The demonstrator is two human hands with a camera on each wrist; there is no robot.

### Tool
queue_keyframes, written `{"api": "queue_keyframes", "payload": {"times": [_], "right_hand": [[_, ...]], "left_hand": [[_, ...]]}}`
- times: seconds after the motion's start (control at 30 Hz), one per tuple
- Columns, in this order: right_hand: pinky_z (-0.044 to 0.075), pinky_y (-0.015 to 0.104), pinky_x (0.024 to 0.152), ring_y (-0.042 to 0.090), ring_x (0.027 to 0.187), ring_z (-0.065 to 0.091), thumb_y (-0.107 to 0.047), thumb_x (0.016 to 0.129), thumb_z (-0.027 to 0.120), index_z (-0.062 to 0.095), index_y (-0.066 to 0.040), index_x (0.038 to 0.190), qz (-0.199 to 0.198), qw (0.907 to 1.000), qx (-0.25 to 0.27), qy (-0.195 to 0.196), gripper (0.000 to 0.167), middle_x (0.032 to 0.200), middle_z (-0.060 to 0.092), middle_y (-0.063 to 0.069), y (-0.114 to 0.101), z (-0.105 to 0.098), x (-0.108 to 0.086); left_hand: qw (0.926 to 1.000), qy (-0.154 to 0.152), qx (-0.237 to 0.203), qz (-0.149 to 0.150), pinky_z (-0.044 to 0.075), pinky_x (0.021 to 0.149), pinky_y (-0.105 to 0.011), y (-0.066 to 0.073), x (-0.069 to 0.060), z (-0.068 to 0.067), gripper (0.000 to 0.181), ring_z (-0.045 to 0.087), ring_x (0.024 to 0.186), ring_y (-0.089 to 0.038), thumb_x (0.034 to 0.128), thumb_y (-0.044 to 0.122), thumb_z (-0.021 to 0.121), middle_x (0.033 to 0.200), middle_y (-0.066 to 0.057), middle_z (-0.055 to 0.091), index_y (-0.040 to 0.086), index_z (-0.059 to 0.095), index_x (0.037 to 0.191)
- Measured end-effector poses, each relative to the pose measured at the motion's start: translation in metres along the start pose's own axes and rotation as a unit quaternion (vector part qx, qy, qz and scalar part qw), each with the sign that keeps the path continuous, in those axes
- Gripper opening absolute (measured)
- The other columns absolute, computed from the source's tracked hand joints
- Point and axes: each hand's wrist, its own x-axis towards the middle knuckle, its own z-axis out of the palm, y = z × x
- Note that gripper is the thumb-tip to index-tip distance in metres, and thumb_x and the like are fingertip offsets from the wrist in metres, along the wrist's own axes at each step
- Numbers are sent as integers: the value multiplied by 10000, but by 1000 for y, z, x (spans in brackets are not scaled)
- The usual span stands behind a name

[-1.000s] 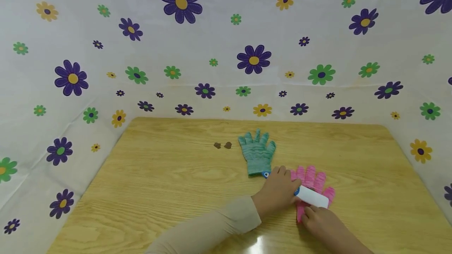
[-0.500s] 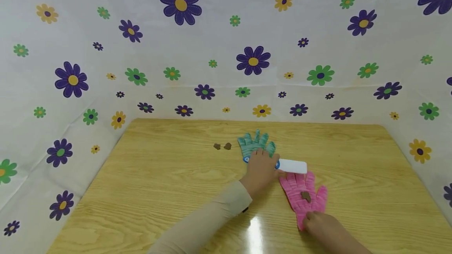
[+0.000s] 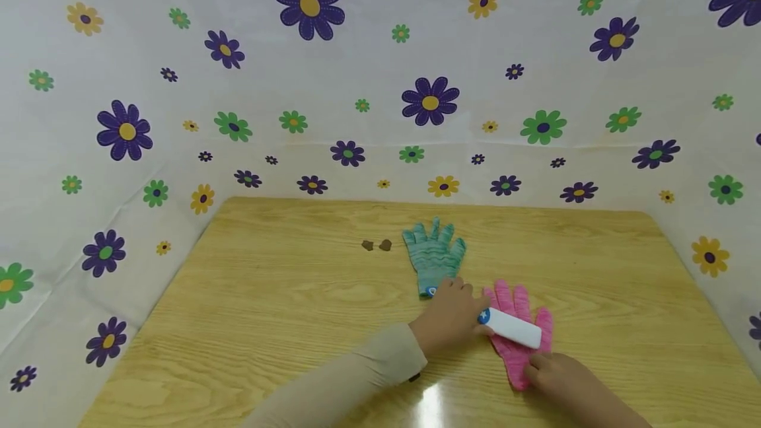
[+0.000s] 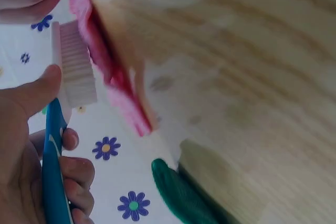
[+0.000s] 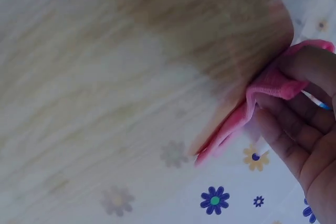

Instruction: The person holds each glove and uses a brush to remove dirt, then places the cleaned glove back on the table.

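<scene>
My left hand (image 3: 450,318) grips a brush by its blue handle (image 4: 55,166), fingers curled round it. The white brush head (image 3: 514,327) lies over the pink knitted glove (image 3: 512,362) in the head view, and its bristles (image 4: 77,66) face the glove in the left wrist view. My right hand (image 3: 561,378) pinches the glove's cuff (image 5: 278,83) near the table's front. A brown patch on the pink glove is hidden under the brush head. Behind my left hand a green knitted glove (image 3: 436,256) lies flat, fingers pointing away.
Two small brown pieces (image 3: 385,245) lie left of the green glove on the wooden table (image 3: 267,309). A white cloth with printed flowers (image 3: 368,71) hangs round the back and both sides. A small dark object (image 3: 414,377) shows beside the left sleeve.
The brush swept away and left off the pink glove's fingers, baring a brown patch, then came back down over its palm. The right hand kept its pinch on the cuff.
</scene>
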Motion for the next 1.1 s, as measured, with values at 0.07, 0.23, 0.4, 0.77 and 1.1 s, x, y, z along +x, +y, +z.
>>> {"api": "queue_keyframes", "payload": {"times": [0.07, 0.23, 0.4, 0.77, 1.1], "right_hand": [[357, 190, 492, 60, 531, 369, -121, 673, 757, 583, -122, 670, 29, 10000, -56, -70, 174, 643, 463, -38, -4, 1, 3], [406, 217, 508, 105, 550, 456, -85, 688, 750, 598, -98, 670, 343, 9988, -119, -316, 153, 645, 506, -5, -13, 0, 11], [436, 224, 523, 124, 561, 496, -21, 668, 743, 616, -78, 677, 436, 9978, -212, -443, 140, 639, 530, 15, -13, -1, 14], [412, 223, 494, 102, 523, 442, 27, 607, 707, 575, -103, 629, 805, 9954, 306, -426, 187, 606, 504, -5, -16, 2, 11], [418, 239, 492, 114, 534, 464, 2, 657, 716, 590, -94, 643, 987, 9909, 445, -794, 159, 612, 522, 1, -18, -2, 15]], "left_hand": [[9999, -13, 45, -108, 420, 872, -306, 3, 1, 1, 473, 554, 969, -156, 863, 657, 448, 1016, 18, 650, 343, 556, 1200], [9985, -25, 111, -532, 420, 871, -306, 5, 7, -1, 537, 552, 970, -173, 878, 656, 411, 1023, -6, 646, 350, 493, 1311], [9962, -34, 102, -860, 406, 871, -302, 6, 11, 2, 540, 547, 990, -169, 885, 656, 379, 1024, 1, 653, 360, 488, 1324], [9866, 179, 395, -1574, 408, 841, -291, -12, 28, 5, 405, 538, 918, -166, 883, 639, 411, 907, 23, 624, 263, 517, 990], [9993, -233, 78, -297, 434, 935, -329, -5, 3, -14, 492, 571, 1027, -177, 872, 653, 429, 1038, 10, 660, 346, 537, 1242]]}}
